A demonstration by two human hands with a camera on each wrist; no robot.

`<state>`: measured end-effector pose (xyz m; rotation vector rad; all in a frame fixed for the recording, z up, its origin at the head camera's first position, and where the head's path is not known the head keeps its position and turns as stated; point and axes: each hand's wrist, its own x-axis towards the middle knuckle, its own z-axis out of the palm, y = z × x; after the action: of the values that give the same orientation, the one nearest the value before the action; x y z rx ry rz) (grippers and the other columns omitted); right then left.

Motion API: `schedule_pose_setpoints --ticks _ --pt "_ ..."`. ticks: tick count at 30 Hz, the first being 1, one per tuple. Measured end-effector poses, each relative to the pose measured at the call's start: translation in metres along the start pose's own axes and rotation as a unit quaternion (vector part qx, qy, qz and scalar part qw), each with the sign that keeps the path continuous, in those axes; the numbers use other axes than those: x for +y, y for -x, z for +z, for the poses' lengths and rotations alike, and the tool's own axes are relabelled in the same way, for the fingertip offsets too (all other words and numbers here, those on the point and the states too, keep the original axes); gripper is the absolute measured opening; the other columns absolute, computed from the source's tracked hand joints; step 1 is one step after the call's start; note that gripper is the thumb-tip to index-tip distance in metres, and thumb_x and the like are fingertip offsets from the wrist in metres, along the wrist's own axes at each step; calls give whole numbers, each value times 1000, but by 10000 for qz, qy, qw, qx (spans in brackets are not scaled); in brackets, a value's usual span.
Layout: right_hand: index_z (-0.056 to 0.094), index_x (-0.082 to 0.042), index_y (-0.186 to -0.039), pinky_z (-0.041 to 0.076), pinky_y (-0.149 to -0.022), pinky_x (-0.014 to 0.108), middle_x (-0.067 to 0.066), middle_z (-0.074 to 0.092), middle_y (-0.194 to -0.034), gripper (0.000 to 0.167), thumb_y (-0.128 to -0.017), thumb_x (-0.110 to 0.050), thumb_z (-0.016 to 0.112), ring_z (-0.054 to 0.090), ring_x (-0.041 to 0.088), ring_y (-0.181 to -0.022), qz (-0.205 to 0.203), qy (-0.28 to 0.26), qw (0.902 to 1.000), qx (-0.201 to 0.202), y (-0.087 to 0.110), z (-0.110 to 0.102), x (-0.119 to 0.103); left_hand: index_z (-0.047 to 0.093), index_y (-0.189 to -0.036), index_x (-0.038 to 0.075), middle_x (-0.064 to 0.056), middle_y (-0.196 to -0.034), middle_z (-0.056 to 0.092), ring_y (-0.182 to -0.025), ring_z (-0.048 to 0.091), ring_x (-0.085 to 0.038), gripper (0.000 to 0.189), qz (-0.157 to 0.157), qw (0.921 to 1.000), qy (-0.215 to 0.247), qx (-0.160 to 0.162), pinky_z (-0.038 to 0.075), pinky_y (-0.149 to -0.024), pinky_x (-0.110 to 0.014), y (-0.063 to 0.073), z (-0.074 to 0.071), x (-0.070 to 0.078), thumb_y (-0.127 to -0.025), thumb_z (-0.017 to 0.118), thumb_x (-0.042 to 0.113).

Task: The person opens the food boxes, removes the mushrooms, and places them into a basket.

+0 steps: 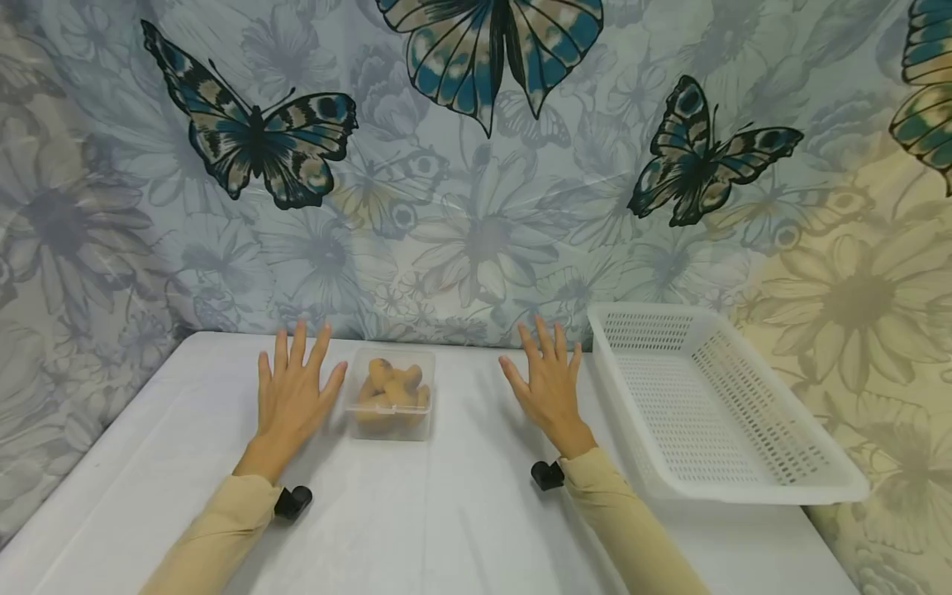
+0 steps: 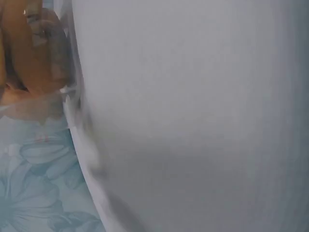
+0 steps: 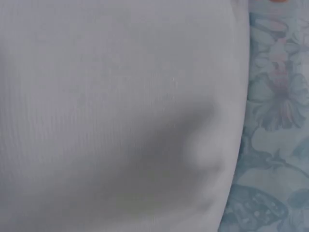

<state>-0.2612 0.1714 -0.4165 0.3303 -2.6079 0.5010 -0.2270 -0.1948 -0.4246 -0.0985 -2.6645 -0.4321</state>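
Note:
My left hand (image 1: pixel 292 405) is spread over the white table, palm down, with straight fingers and nothing held. Just right of its thumb stands a clear plastic box (image 1: pixel 390 426) holding several yellow-brown, knobbly pieces (image 1: pixel 397 388). Part of that box, with the brownish pieces (image 2: pixel 34 53) inside, shows at the upper left of the left wrist view. My right hand (image 1: pixel 552 392) is likewise spread and holds nothing, between the box and a white plastic basket (image 1: pixel 640 430). Only its shadow on the cloth appears in the right wrist view.
The white basket, with perforated floor and sides, sits along the table's right edge and overhangs it. A white cloth covers the table (image 1: pixel 446 529). Behind it hangs a butterfly-and-flower printed curtain (image 1: pixel 476 215), close against the back edge.

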Motion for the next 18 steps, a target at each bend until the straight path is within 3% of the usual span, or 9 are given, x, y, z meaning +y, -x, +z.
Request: schedule_pose_setpoints --ticks 10,18 --pt "39 -12 -153 7 -115 77 14 25 -164 67 -99 -50 51 17 47 -151 -89 -273 9995 128 9 2 -17 21 -160 20 -21 -165 14 -152 6 -46 65 58 9994 345 -75 5 -119 -71 12 -7 16 -105 36 51" --pt "38 -11 -154 9 -114 78 17 27 -163 67 -99 -47 53 14 46 -151 -167 -648 9977 141 16 2 -33 22 -160 23 -22 -164 19 -152 10 -45 64 160 9952 917 -296 8 -119 -70 21 -8 25 -104 40 50"
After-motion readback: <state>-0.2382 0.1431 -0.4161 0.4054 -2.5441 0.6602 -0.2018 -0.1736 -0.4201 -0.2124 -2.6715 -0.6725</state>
